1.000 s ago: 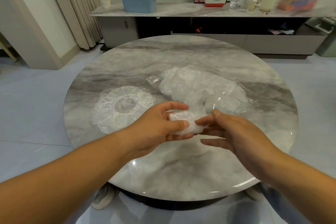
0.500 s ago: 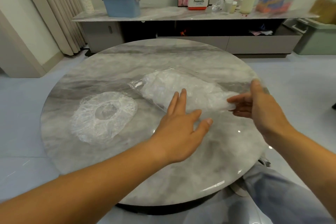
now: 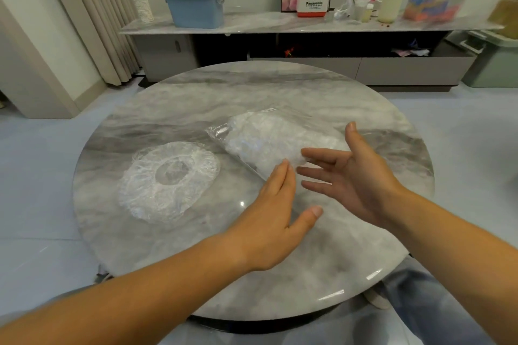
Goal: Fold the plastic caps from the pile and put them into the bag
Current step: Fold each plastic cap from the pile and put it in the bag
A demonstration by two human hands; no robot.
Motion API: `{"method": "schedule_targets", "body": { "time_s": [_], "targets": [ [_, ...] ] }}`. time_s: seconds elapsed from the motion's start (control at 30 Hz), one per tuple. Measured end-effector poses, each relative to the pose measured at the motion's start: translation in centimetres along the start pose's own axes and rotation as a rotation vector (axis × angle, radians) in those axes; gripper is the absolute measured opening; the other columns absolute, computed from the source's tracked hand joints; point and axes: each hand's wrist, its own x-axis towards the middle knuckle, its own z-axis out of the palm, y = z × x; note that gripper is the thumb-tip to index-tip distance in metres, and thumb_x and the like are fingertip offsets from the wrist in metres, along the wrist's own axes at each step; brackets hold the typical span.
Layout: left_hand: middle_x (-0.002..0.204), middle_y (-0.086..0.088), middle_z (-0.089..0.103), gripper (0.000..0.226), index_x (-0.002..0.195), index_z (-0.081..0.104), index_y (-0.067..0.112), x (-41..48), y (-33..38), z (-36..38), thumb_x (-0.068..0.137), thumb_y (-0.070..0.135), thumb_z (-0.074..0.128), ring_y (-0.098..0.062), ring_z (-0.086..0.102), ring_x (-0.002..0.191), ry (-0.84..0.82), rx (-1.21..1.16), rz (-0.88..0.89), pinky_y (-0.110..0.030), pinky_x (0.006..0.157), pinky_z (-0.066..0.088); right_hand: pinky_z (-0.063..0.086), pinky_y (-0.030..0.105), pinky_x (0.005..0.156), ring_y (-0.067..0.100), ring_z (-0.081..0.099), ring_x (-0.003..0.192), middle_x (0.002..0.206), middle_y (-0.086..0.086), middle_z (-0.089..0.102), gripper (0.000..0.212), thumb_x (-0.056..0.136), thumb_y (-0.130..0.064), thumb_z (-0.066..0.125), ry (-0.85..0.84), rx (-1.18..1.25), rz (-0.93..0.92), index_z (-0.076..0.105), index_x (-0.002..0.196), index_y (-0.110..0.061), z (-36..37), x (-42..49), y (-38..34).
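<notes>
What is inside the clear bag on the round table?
The clear bag is stuffed with crumpled white plastic caps, seen through its film. How many cannot be told. The right hand covers its near end. One unfolded cap lies outside, to its left.

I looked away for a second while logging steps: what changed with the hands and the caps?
The folded cap both hands held a second ago is gone from them, apparently into the bag. The left hand and right hand are now open and empty beside it. The cap pile stayed put.
</notes>
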Motion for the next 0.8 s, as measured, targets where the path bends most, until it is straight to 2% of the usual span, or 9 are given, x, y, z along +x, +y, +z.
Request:
{"method": "schedule_targets", "body": {
  "time_s": [0.17, 0.3, 0.4, 0.5, 0.63, 0.8],
  "targets": [
    [0.163, 0.022, -0.023, 0.090, 0.160, -0.009, 0.026, -0.7, -0.7, -0.5, 0.091, 0.071, 0.028, 0.014, -0.019, 0.144, 0.008, -0.083, 0.050, -0.014, 0.120, -0.001, 0.046, 0.048, 0.109, 0.032, 0.065, 0.121, 0.141, 0.009, 0.060, 0.093, 0.091, -0.078, 0.033, -0.074, 0.159, 0.010, 0.065, 0.129, 0.000, 1.8, 1.4, 0.3],
    [0.165, 0.022, -0.011, 0.095, 0.161, 0.000, 0.026, -1.3, -1.5, -0.4, 0.088, 0.079, 0.028, 0.018, -0.011, 0.144, 0.010, -0.097, 0.077, -0.002, 0.111, -0.002, 0.044, 0.051, 0.110, 0.034, 0.063, 0.124, 0.142, 0.009, 0.057, 0.097, 0.088, -0.082, 0.035, -0.066, 0.241, 0.030, 0.061, 0.132, 0.000, 3.2, 2.9, 0.6],
    [0.166, 0.021, -0.002, 0.095, 0.162, 0.007, 0.025, -1.4, -2.4, -0.2, 0.085, 0.078, 0.026, 0.018, -0.005, 0.145, 0.030, -0.116, 0.085, -0.006, 0.115, 0.003, 0.037, 0.055, 0.114, 0.036, 0.058, 0.128, 0.146, 0.012, 0.053, 0.102, 0.084, -0.085, 0.037, -0.050, 0.297, 0.059, 0.059, 0.134, 0.001, 4.2, 4.3, 0.8],
    [0.167, 0.019, 0.002, 0.094, 0.162, 0.010, 0.024, -1.5, -3.2, -0.2, 0.086, 0.077, 0.027, 0.017, -0.002, 0.145, 0.044, -0.132, 0.077, -0.009, 0.117, 0.005, 0.034, 0.053, 0.117, 0.035, 0.053, 0.134, 0.146, 0.012, 0.052, 0.105, 0.080, -0.088, 0.039, -0.043, 0.332, 0.089, 0.055, 0.137, -0.001, 5.1, 5.5, 1.2],
    [0.166, 0.021, 0.001, 0.094, 0.161, 0.011, 0.025, -1.7, -3.7, -0.2, 0.085, 0.077, 0.027, 0.017, -0.003, 0.145, 0.028, -0.120, 0.064, -0.009, 0.118, 0.005, 0.036, 0.048, 0.116, 0.032, 0.058, 0.129, 0.137, 0.013, 0.061, 0.099, 0.079, -0.086, 0.045, 0.009, 0.352, 0.092, 0.063, 0.129, -0.003, 5.6, 6.5, 1.7],
    [0.166, 0.021, -0.001, 0.092, 0.162, 0.009, 0.025, -1.5, -4.2, -0.4, 0.088, 0.076, 0.029, 0.017, -0.005, 0.145, 0.029, -0.100, 0.062, -0.007, 0.115, 0.003, 0.044, 0.051, 0.110, 0.039, 0.066, 0.118, 0.134, 0.018, 0.062, 0.084, 0.080, -0.077, 0.058, 0.030, 0.457, 0.058, 0.068, 0.126, -0.007, 5.1, 6.0, 1.8]
  ]
}}
